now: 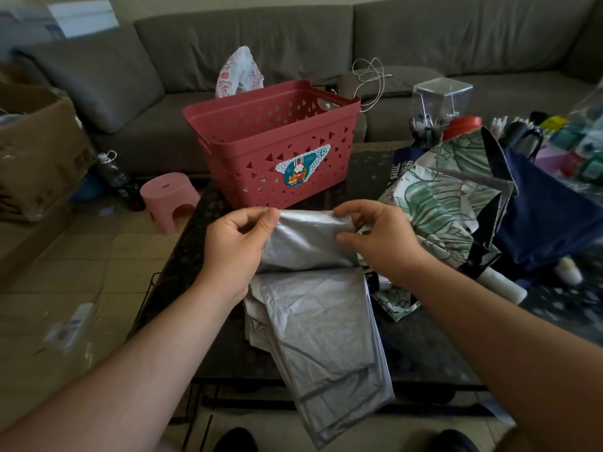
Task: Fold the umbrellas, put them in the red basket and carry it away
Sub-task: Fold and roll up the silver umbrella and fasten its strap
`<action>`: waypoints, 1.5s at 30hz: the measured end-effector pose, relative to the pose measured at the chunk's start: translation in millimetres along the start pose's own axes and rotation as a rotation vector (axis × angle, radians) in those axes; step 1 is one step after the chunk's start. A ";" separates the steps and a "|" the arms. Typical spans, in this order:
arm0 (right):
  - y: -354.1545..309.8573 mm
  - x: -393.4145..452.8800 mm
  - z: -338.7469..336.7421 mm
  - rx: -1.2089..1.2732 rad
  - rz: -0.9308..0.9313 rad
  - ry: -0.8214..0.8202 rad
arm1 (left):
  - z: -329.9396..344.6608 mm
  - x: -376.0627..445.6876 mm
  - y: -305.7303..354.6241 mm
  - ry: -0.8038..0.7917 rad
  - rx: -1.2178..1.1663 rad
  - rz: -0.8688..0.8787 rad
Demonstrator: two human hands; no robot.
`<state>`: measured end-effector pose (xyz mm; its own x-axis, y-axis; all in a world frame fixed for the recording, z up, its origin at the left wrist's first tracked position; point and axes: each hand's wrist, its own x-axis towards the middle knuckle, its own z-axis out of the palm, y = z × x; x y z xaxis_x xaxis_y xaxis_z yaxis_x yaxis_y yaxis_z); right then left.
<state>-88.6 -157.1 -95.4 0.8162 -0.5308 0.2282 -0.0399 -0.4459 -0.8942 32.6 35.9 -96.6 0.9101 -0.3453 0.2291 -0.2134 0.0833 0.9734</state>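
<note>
My left hand (239, 238) and right hand (375, 238) both pinch the silver umbrella (313, 256) near the basket (270, 158), its canopy trailing toward me. Fabric looks light, limp, slippery; grip the rolled ends firmly.

Basket (274, 151) on table (202, 256), behind umbrella (313, 288); sofa (293, 37) behind.

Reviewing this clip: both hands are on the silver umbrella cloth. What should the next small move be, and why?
Probably keep rolling the silver canopy toward the body. The left hand and right hand grip only a short rolled part, a long loose panel hangs off the table edge, and the red basket looks empty.
</note>
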 end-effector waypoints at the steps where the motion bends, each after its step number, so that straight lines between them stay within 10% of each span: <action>1: 2.6 1.5 -0.8 -0.049 0.002 0.030 | 0.5 0.5 -1.1 -0.008 -0.004 -0.016; 6: 8.9 6.9 -0.9 -0.070 0.064 0.074 | 0.2 3.7 -6.0 -0.018 0.022 -0.030; 15: 4.9 12.6 -0.7 0.727 0.374 -0.126 | -4.1 7.8 -4.8 -0.014 0.064 0.111; 30: 9.7 18.2 3.0 0.788 0.468 0.079 | -4.4 6.6 -5.3 -0.143 0.185 0.100; 45: 22.1 17.1 3.6 0.567 0.241 -0.220 | -4.3 7.8 -9.2 -0.169 0.102 0.064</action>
<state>-73.4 -173.5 -112.7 0.9239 -0.3812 -0.0340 0.0247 0.1481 -0.9887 43.2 36.5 -103.7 0.8231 -0.4947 0.2788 -0.3112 0.0179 0.9502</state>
